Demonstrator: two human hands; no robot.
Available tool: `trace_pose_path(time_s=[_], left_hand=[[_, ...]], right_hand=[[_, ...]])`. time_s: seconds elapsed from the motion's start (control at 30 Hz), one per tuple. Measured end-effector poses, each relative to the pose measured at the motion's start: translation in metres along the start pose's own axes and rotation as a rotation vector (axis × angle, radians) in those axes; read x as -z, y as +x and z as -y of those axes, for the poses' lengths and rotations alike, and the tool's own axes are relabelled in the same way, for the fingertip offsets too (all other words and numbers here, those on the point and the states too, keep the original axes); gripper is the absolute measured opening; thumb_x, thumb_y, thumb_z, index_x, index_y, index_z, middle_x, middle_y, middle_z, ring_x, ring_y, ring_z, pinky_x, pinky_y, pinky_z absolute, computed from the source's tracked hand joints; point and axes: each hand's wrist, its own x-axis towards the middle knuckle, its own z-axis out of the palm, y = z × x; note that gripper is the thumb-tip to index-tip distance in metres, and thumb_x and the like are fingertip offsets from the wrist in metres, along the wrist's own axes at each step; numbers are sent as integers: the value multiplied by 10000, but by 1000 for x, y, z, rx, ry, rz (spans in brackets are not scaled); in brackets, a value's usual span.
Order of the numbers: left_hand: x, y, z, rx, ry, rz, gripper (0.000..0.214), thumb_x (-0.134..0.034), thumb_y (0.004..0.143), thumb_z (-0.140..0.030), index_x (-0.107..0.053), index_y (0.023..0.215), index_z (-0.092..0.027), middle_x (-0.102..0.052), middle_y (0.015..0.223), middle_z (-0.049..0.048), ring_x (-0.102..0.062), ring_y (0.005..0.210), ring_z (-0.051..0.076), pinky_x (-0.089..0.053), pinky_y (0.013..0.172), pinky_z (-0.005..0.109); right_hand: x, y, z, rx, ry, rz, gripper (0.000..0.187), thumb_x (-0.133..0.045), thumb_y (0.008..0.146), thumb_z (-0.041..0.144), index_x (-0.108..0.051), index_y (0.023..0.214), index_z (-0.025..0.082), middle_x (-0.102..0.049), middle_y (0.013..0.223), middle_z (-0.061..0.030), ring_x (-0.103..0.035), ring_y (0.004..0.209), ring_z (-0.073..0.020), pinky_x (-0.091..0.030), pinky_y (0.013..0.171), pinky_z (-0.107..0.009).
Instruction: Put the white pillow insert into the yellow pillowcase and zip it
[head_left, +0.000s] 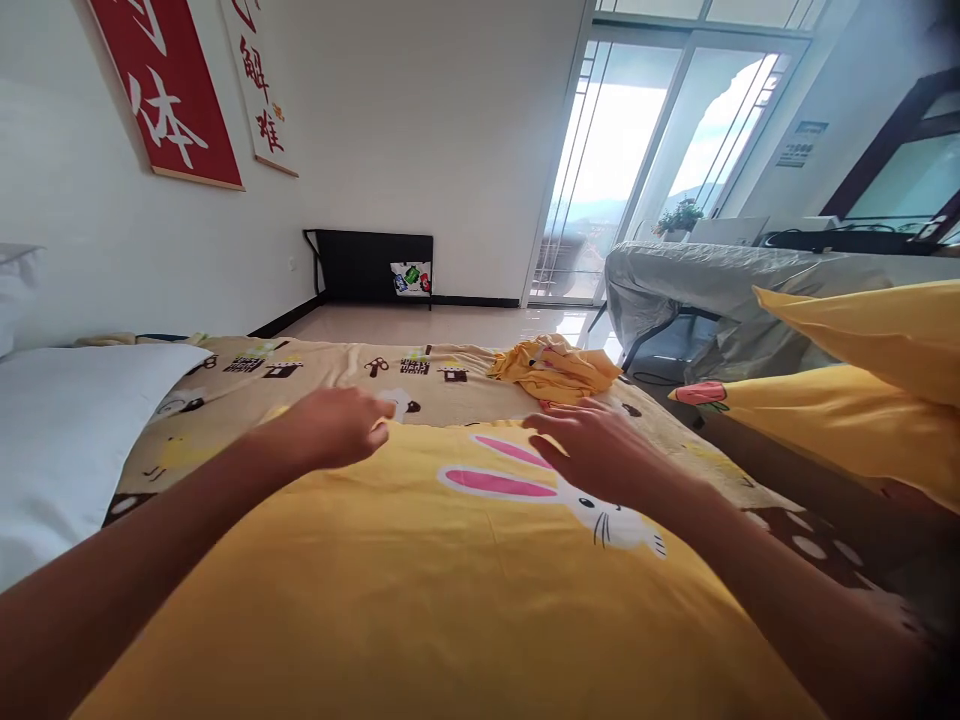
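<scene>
A yellow pillow (pixel 390 580) with a printed white rabbit with pink ears lies in front of me on the bed. My left hand (pixel 341 428) hovers by its far left edge, fingers loosely bent and thumb apart, with nothing visible in it. Over the far right part, close to the rabbit's head, is my right hand (pixel 592 445), its fingers spread and thumb held away. Whether either hand touches the pillow I cannot tell. Just beyond my right hand sits a crumpled yellow cloth (pixel 555 368).
A beige patterned bed sheet (pixel 345 370) lies beneath. White pillow (pixel 67 430) at left; yellow cloth items (pixel 847 410) with a carrot print at right. Farther off are a black folded panel (pixel 360 265), a plastic-covered table (pixel 690 270) and glass doors (pixel 607 150).
</scene>
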Motion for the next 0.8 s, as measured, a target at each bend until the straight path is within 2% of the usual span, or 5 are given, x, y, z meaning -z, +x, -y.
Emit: trace_pose_path(time_s=[0.1, 0.2, 0.37, 0.57, 0.8], left_hand=[[6, 46, -57, -62, -15, 175, 262, -474, 817, -277, -705, 907, -189, -714, 945, 115, -652, 898, 242, -467, 839, 339], [-5, 41, -78, -101, -57, 174, 284, -439, 832, -244, -691, 952, -187, -715, 982, 104, -656, 912, 211, -470, 831, 289], [-35, 1, -33, 3, -260, 169, 436, -286, 905, -353, -671, 1063, -224, -682, 1143, 65, -622, 1050, 206, -449, 909, 289], [-61, 10, 35, 284, -280, 394, 604, -192, 881, -531, -647, 1164, -251, -614, 1272, 57, -564, 1157, 283, -383, 1001, 402], [-75, 17, 71, 402, -283, 517, 701, -163, 849, -630, -610, 1247, -265, -560, 1338, 58, -496, 1250, 310, -333, 1051, 449]], right_hand=[[-7, 49, 61, 246, -113, 270, 266, -433, 908, 276, -683, 940, 192, -699, 953, -69, -630, 932, -224, -416, 861, -334], [-48, 63, 75, 293, -95, 333, 235, -435, 905, 206, -664, 942, 169, -689, 978, -102, -626, 943, -211, -393, 868, -325], [-112, 37, 41, 305, 165, 210, 351, -293, 995, 337, -590, 1129, 206, -653, 1140, -68, -567, 1086, -172, -329, 970, -329], [-114, 44, 21, 209, 225, 378, 458, -275, 978, 480, -586, 1195, 223, -626, 1231, -79, -541, 1159, -218, -314, 994, -380], [-116, 58, -19, 105, 278, 507, 520, -262, 952, 551, -608, 1196, 250, -622, 1244, -63, -536, 1160, -238, -311, 1003, -386]])
